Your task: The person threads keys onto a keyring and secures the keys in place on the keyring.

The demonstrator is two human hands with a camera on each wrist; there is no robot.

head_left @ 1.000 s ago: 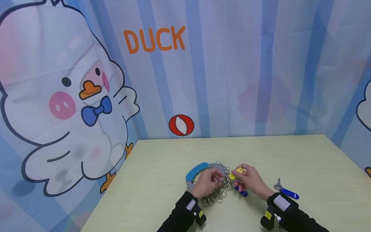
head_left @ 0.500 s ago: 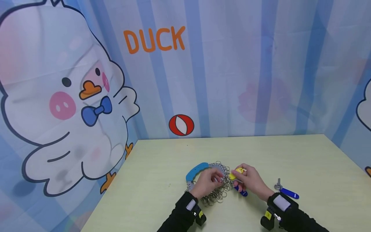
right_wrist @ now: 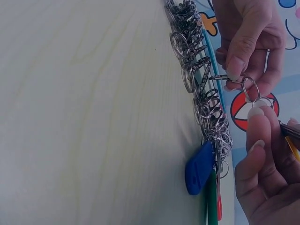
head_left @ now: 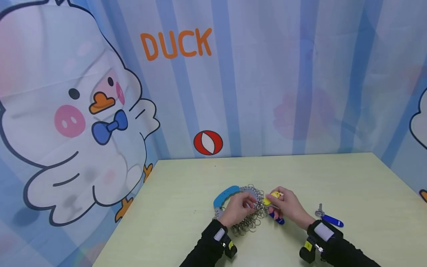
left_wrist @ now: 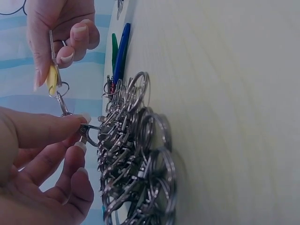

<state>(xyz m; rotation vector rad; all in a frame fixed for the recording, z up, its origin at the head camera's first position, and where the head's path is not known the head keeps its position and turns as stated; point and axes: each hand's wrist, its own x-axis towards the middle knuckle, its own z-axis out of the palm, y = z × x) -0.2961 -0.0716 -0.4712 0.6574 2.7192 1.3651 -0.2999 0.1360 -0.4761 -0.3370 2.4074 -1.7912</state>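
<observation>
My left hand (head_left: 237,210) pinches a small metal snap clasp (right_wrist: 221,78) between thumb and fingers. A metal ring (right_wrist: 255,88) hangs from the clasp, and another ring (right_wrist: 271,99) meets it at the right fingertips. My right hand (head_left: 289,205) holds a yellow tag (head_left: 268,201) together with a metal key (right_wrist: 287,129), just right of the left hand. Beside both hands lies a bunch of metal clasps and rings (left_wrist: 136,159), strung along a ring-shaped holder with a blue curved grip (head_left: 227,195). The left hand covers part of this holder.
A blue tag (head_left: 278,219) sticks out of the bunch below my right hand; green (right_wrist: 212,197) and red tags (right_wrist: 219,201) show beside it. Farther right, a key (head_left: 320,211) with another blue tag (head_left: 333,221) lies on the pale table (head_left: 186,185). A printed curtain (head_left: 260,92) stands behind.
The head view has shifted slightly, moving the scene up a few pixels. Both hands keep their places and their holds.
</observation>
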